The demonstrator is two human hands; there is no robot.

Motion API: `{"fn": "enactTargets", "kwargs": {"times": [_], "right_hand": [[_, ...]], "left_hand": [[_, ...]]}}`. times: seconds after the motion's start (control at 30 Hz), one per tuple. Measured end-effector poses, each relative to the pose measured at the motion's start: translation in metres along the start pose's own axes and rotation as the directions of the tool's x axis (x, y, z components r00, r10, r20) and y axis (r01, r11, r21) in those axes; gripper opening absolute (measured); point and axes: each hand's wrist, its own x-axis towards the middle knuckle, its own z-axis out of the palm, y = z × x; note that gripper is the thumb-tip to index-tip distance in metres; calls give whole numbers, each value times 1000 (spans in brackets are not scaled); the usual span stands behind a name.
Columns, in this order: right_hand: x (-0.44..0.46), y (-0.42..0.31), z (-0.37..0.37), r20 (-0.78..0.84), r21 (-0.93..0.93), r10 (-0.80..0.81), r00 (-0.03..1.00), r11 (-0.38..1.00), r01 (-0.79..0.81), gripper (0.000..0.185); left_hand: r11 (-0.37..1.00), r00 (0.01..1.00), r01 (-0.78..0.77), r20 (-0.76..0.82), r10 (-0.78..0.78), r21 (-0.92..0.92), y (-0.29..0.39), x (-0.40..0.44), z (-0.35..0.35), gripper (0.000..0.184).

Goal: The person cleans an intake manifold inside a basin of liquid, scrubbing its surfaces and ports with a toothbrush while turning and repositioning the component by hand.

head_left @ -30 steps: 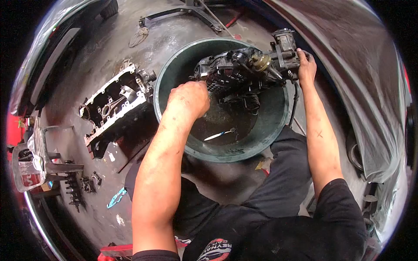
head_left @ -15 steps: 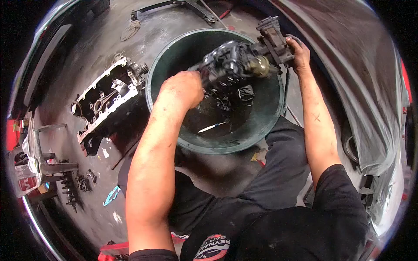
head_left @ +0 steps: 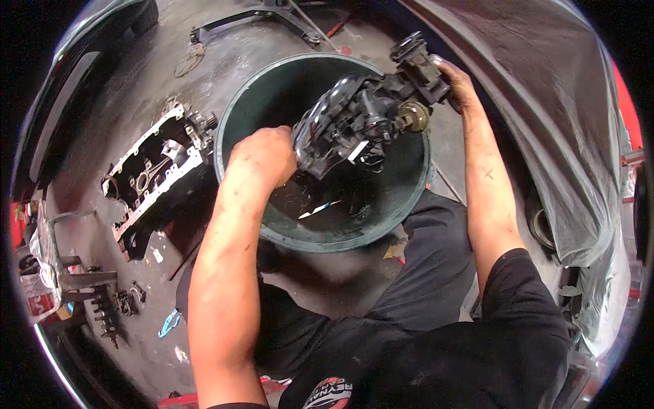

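Black manifold (head_left: 340,112): held aloft over the green tub (head_left: 329,244), slanting, its throttle-body end up & out past the tub's far-R rim. 1 s ago its ribbed underside showed; by now it'd been rolled so smooth curved runners faced up. Lower L end had swung nearer the wearer.

Gold canister (head_left: 413,117): on the manifold's R part; seen side-on 1 s ago, now turned w/ its round face toward the cam.

White patch (head_left: 356,151): visible on the manifold's lower side, wasn't showing in the earlier pics.

L hand (head_left: 264,158): fingers clenched at the manifold's lower L end, knuckles up; tips hidden, so couldn't tell exactly how they gripped. Same end as before.

R hand (head_left: 458,85): fingers wrapped round the throttle body (head_left: 419,71), thumb on top, same hold as 1 s ago.

Brush (head_left: 318,209): lay in tub bottom, as before; white handle plain, bristle end now hard to make out.

Engine block (head_left: 155,196): on floor L of tub, unmoved; whole view had shifted a bit w/ the head cam.
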Motion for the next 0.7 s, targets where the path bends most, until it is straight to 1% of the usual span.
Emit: {"fn": "enactTargets", "kwargs": {"times": [0.03,0.07,0.13,0.17,0.2,0.23,0.33,0.37,0.4,0.47,0.53,0.6,0.67,0.7], "right_hand": [[-8,-7,9,-1,-24,-29,1000,999,29,46],[-11,-13,13,2,-94,-46,999,995,46,48],[-13,-20,23,78,-144,-44,996,988,55,50],[-15,-23,28,88,-162,-40,995,985,54,52],[-18,-26,33,125,-119,-22,992,992,38,52],[-20,-29,36,135,-112,-16,991,993,32,51],[-18,-31,38,171,-94,-5,985,995,21,49],[-18,-30,37,181,-91,2,983,996,15,48],[-20,-31,40,162,-82,18,987,997,-4,47],[-20,-29,37,142,-150,-13,990,988,35,48],[-24,-28,39,128,-141,-29,991,989,48,47],[-31,-29,45,56,-193,-68,996,978,78,49],[-25,-21,39,58,-146,-59,997,987,67,51],[-26,-23,42,65,-151,-74,995,985,84,51]], "left_hand": [[1000,1000,8,-1,-8,-7,2,0,-1,48],[1000,1000,17,-4,-17,-13,4,-1,-2,48],[1000,1000,6,-6,-6,-10,8,1,-2,50],[1000,1000,-6,-14,6,-19,7,2,1,50],[999,1000,-16,-20,15,-28,6,3,2,51],[999,1000,-28,-1,28,-39,5,4,3,51],[998,998,-49,-34,48,-34,3,1,4,48],[998,998,-56,-26,56,-6,-1,5,6,45],[999,999,-38,-16,38,-6,-2,4,4,45],[1000,1000,-4,7,4,-9,-4,1,-2,43],[1000,999,-22,-35,21,-17,-12,3,0,43],[1000,998,-18,-59,17,-25,-17,4,-1,43],[999,999,-15,-48,13,-32,-18,5,-1,44],[999,999,-17,-32,16,-32,-18,5,-4,45]]}}
